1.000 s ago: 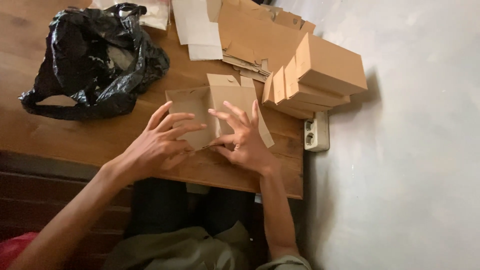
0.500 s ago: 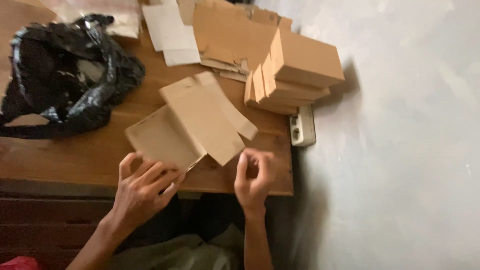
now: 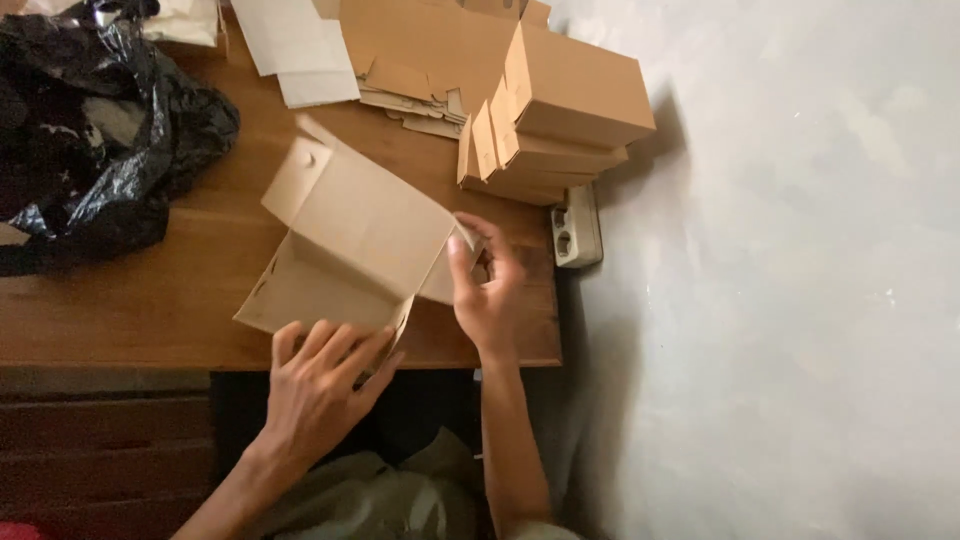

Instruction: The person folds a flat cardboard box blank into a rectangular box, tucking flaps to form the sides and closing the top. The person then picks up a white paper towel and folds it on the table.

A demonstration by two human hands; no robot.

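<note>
**Unfolded box blank held at the near edge of the tabletop, gripped at both near ends**

A flat brown cardboard box blank (image 3: pixel 350 240) is held partly opened over the near edge of the tabletop (image 3: pixel 150 310), toward its near right corner. Its long axis is seen to run on a slant, from a tabbed flap pointing at the far left down to the near right, so the sheet lies up and away from both grips.

The left hand (image 3: pixel 320 385) is placed under the near left end, with the fingers spread and closed on the lower panel from below. The right hand (image 3: pixel 485 290) is set at the near right end, where a side flap is pinched between thumb and curled fingers; how firmly cannot be told. The right hand is nearer to the fold between the panels, the left hand nearer to the loose lower edge.

A stack of folded boxes (image 3: pixel 560 110) is found at the far right corner, close beyond the blank's right side and nearest to any swing that way. More flat cardboard sheets (image 3: pixel 420 50) and pale paper sheets (image 3: pixel 300 50) are laid along the far edge. A crumpled black plastic bag (image 3: pixel 100 140) is spread at the far left, well apart. A white power strip (image 3: pixel 575 230) is fixed at the right edge, just beside the right hand
</note>
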